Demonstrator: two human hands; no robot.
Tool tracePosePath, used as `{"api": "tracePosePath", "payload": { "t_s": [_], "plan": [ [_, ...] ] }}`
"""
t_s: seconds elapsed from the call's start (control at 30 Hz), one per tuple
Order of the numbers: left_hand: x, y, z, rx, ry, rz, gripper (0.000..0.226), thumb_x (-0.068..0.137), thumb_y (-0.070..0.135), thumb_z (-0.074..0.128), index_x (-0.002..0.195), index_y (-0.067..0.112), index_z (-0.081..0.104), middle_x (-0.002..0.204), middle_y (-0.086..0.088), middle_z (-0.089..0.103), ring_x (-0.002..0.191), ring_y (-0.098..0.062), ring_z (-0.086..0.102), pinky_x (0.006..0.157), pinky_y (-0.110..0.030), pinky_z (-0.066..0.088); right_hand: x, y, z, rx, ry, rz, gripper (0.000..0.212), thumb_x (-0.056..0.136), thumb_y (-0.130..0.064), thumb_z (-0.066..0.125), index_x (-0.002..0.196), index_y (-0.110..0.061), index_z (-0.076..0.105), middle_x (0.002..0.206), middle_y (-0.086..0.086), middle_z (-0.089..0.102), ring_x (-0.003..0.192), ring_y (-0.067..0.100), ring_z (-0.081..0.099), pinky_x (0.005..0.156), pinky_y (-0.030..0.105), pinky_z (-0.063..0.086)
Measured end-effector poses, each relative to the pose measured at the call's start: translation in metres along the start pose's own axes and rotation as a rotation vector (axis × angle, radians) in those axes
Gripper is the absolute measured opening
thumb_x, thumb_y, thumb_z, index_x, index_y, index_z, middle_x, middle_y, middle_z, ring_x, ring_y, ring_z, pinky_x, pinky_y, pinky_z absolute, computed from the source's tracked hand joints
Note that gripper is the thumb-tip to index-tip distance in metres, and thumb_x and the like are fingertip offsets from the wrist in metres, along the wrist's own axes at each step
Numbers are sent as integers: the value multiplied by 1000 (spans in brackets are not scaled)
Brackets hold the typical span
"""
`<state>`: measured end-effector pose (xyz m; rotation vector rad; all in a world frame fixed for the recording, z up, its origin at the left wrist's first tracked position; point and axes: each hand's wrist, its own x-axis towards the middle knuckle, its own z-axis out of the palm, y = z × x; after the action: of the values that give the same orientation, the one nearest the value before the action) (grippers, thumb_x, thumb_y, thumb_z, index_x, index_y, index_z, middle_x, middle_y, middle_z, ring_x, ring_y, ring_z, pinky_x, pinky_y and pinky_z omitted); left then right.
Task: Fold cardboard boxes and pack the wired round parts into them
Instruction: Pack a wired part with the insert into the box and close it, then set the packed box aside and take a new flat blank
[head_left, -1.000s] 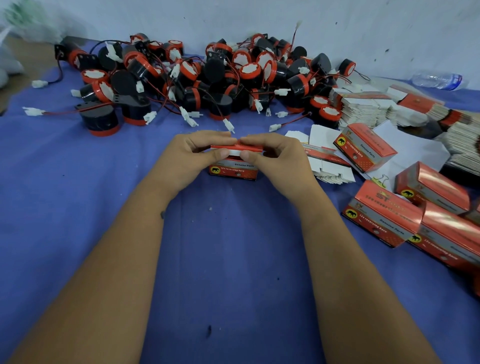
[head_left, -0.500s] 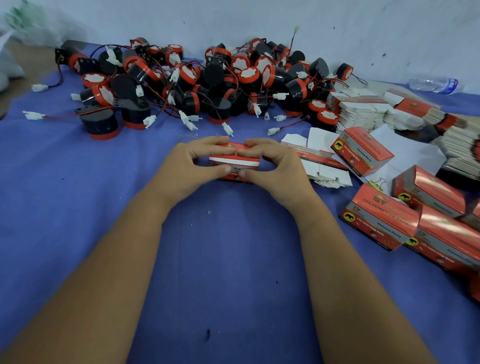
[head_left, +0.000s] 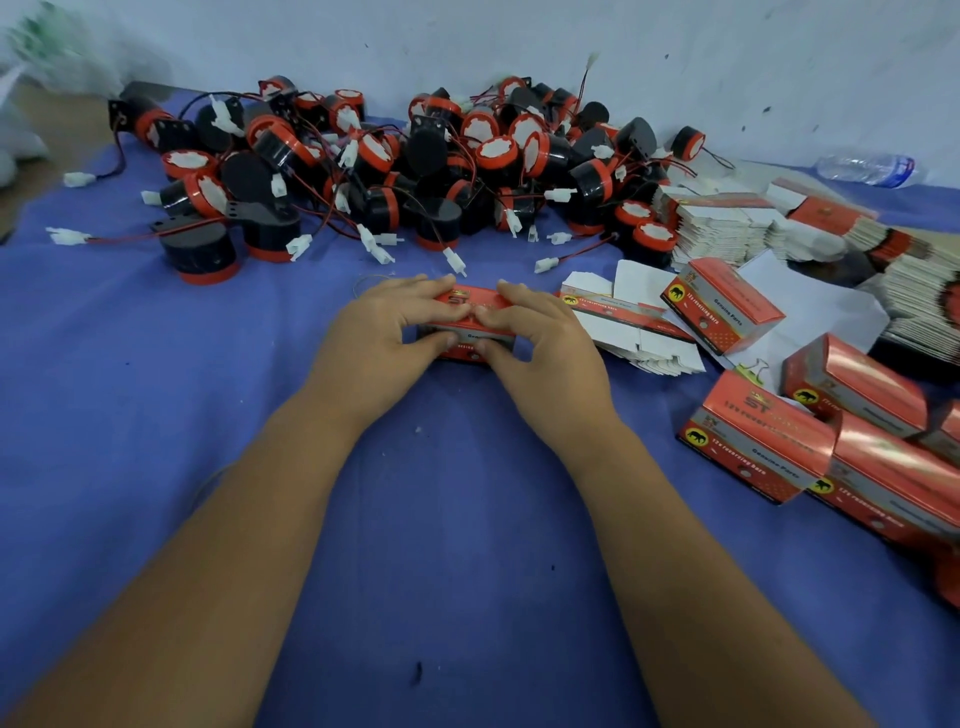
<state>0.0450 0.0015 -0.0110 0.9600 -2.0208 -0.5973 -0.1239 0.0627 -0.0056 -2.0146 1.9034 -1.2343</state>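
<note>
A small red cardboard box stands on the blue cloth at the middle of the table. My left hand grips its left end, fingers over the top and thumb on the near face. My right hand grips its right end the same way, and the fingertips of both hands meet on its lid. Behind it lies a heap of black and red wired round parts with white plugs. What the box holds is hidden.
Several closed red boxes lie at the right, with one more behind them. Flat unfolded boxes lie right of my hands. Stacks of flat cartons and a plastic bottle sit near the wall at the back right.
The box has tipped toward me under both hands and its lid has come down. My fingertips have closed together on top of it.
</note>
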Motion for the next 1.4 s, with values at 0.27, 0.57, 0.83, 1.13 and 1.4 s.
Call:
{"api": "tracePosePath", "payload": {
  "t_s": [0.27,0.57,0.83,1.13,1.4],
  "plan": [
    [-4,2,4,-117,-1,-84,38,88,8,71,115,35,69,135,23,52,130,2,48,110,-28,42,-2,-1,1,12,-94,82,25,90,-21,65,115,-26,65,143,6,49,135,23,38,104,41,41],
    [-2,43,23,-224,342,34,33,93,3,63,115,29,63,138,0,46,117,7,50,95,-11,46,-3,-17,-26,-110,339,-91,36,81,-31,72,115,-20,69,114,8,57,102,25,53,82,38,49],
    [35,82,70,-445,85,-76,45,95,4,54,134,26,56,132,11,58,120,2,53,97,-14,43,14,11,-93,-417,199,312,29,79,-47,68,98,-25,65,102,2,55,93,24,55,72,33,42],
    [48,74,126,288,-58,-364,57,90,60,53,135,26,51,130,-7,55,124,-29,45,109,-40,31,22,34,-134,-815,263,579,53,89,-54,53,110,-6,61,120,19,52,114,38,44,92,42,35],
    [42,81,118,-317,126,-348,51,82,17,75,128,27,56,119,6,31,80,3,54,62,-1,39,40,16,-101,-669,-159,280,38,91,-17,55,127,-29,59,128,4,38,99,28,52,65,33,39]
  ]
}}
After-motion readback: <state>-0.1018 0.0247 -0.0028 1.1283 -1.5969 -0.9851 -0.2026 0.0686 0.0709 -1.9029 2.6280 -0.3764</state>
